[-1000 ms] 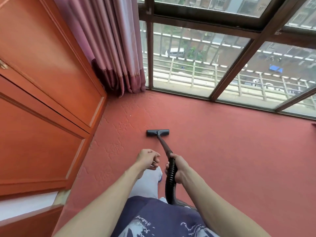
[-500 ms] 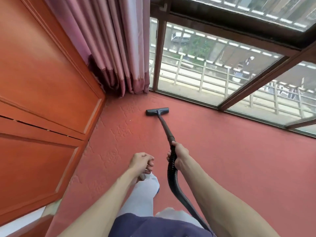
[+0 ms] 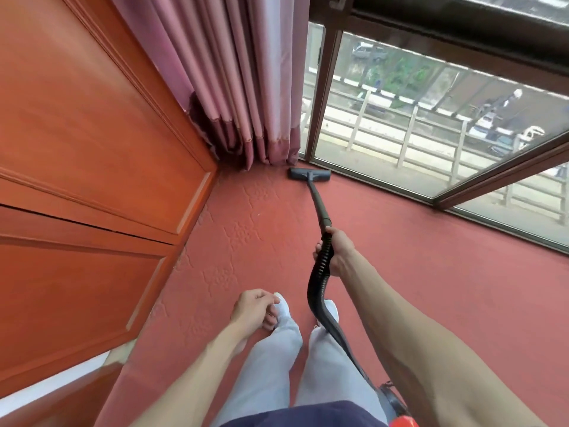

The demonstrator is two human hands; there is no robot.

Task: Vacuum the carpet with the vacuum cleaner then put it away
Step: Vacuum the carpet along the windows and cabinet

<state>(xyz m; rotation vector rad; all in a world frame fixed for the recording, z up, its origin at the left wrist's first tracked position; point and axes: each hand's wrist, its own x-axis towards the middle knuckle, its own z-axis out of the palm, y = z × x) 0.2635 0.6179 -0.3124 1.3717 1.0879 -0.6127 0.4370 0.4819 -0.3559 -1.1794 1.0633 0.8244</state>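
**Vacuuming a red carpet up to the window corner**

Seen from a camera on the person's head, looking down past two bare forearms and pale trousers. The right hand (image 3: 334, 251) is wrapped around the black vacuum hose (image 3: 320, 272) just where its ribbed part meets the rigid wand (image 3: 317, 201). Gripping there probably gives the most control over the wand while the flexible hose trails freely behind. The arm is stretched forward, which lets the floor head (image 3: 309, 174) reach far ahead of the feet.

The floor head lies flat on the red carpet (image 3: 431, 288), just beside the bottom frame of the window (image 3: 400, 118) and near the hem of the pink curtain (image 3: 246, 87) gathered in the corner. A wooden panelled cabinet (image 3: 92, 149) runs along the left side.

The left hand (image 3: 255, 309) hangs in front of the left leg, fingers loosely curled, holding nothing; one hand seems enough to steer. The hose loops down past the right leg to the vacuum body (image 3: 397, 408), of which only a dark and orange edge shows at the bottom of the view.

The vacuuming appears to be under way, with putting the machine away not yet begun.
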